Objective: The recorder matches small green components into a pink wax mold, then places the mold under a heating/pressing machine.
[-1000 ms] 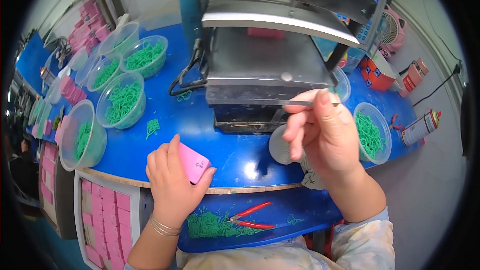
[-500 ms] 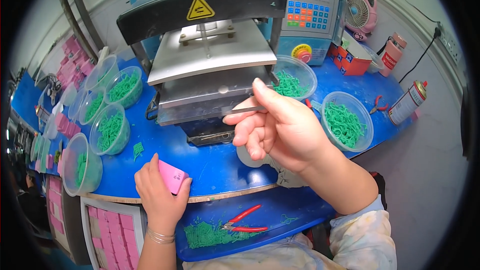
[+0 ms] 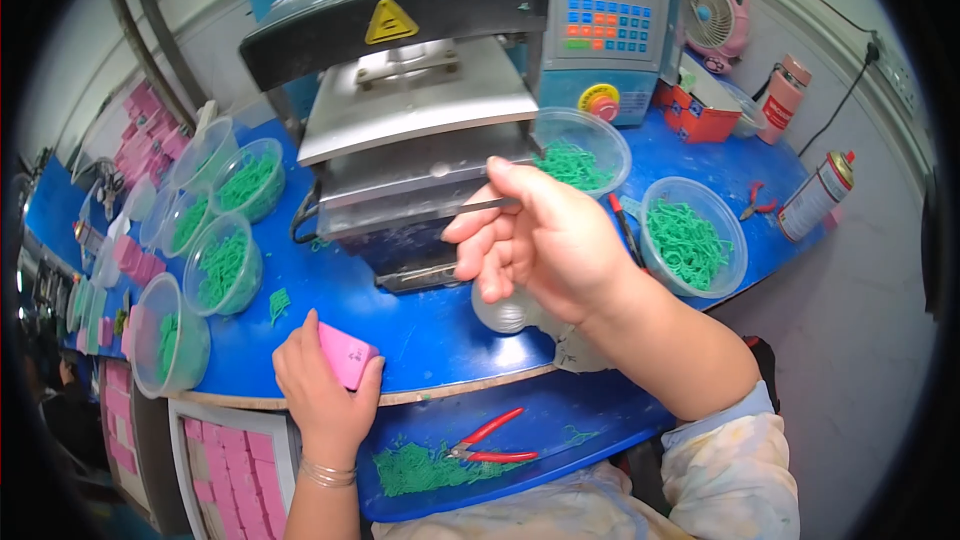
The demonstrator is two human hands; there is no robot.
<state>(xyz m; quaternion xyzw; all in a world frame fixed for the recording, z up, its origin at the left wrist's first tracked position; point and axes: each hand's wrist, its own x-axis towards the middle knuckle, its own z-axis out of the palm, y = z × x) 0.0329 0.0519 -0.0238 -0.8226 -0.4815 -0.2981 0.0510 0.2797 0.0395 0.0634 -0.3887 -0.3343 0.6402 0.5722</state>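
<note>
My left hand (image 3: 325,380) is closed around a small pink block (image 3: 346,354) with dark marks on top, resting on the blue table near its front edge. My right hand (image 3: 550,240) is raised at the front of a press machine (image 3: 400,50). Its thumb is above and its curled fingers are below the right front edge of the press's flat lower plate (image 3: 400,202), with the thin dark edge showing between them. Under that hand sits a white spool-like roll (image 3: 503,312), partly hidden. A little green mesh scrap (image 3: 279,305) lies left of the press.
Clear tubs of green strands stand left (image 3: 222,270) and right (image 3: 690,237) of the press. A blue tray (image 3: 610,445) below the table edge holds green scraps and red-handled cutters (image 3: 490,435). A spray can (image 3: 815,197), pink bottle (image 3: 783,100) and fan (image 3: 714,18) are at right.
The lower plate has slid slightly back into the press, with my right hand at its edge, exposing more of the black base. The left hand stays on the pink block. The view has shifted slightly.
</note>
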